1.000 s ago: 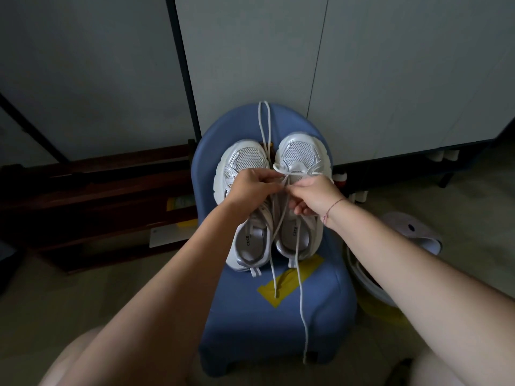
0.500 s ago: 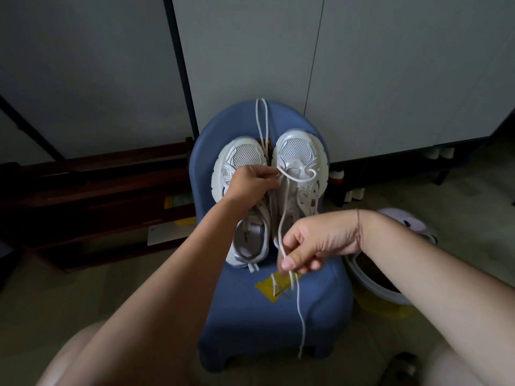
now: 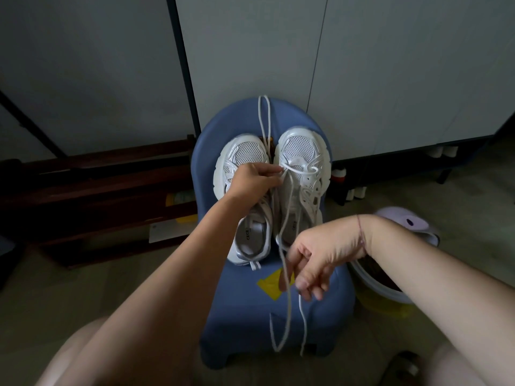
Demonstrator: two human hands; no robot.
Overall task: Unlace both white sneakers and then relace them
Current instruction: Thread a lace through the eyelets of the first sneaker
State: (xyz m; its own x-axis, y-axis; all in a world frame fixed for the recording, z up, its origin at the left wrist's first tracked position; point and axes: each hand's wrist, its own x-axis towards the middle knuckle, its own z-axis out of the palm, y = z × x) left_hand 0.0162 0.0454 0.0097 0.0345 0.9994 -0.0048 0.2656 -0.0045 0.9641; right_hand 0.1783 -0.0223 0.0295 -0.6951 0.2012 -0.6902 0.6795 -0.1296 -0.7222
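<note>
Looking down in the head view, you had both sneakers lying side by side on the seat of a blue stool (image 3: 237, 302), toes pointing away from you.

Your left hand (image 3: 255, 181) was pinching the lace (image 3: 300, 171) at the toe end of the right sneaker (image 3: 299, 146), beside the lowest eyelets. Your right hand (image 3: 320, 254) was curled round the same lace nearer to you, drawing it toward your body. Its loose ends hung over the stool's front edge, past a yellow patch (image 3: 269, 284).

The left sneaker (image 3: 245, 157) showed no lace in its eyelets. A second lace (image 3: 264, 118) lay between the two toes and ran up over the stool's back. The right sneaker carried lace only across the toe end, and its upper eyelets stood empty.

Finding: unlacing looked complete on the left sneaker. On the right sneaker you were either clearing the last crossing or starting the first, and one moment cannot settle which. Most of the relacing on both sneakers was still outstanding.

A bucket (image 3: 384, 291) stood on the floor to the stool's right.
</note>
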